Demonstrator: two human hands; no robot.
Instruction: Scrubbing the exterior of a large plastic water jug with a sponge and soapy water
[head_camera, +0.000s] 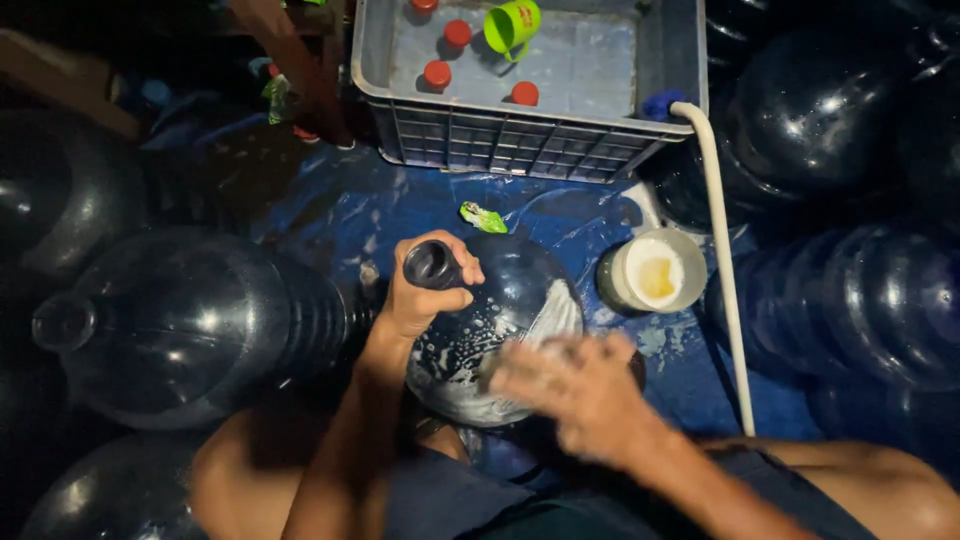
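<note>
A large dark blue water jug (520, 290) stands upright between my knees, its shoulder covered in white soap foam. My left hand (425, 290) is wrapped around the jug's open neck (432, 264). My right hand (575, 385) is blurred and pressed against the foamy lower side of the jug; whether it holds a sponge or cloth I cannot tell.
A grey plastic crate (520, 135) at the top holds soapy water, a green cup (512, 24) and red caps (437, 73). A white hose (725, 260) runs down from it. A small white tub (652, 270) sits right of the jug. More dark jugs (190, 325) crowd both sides.
</note>
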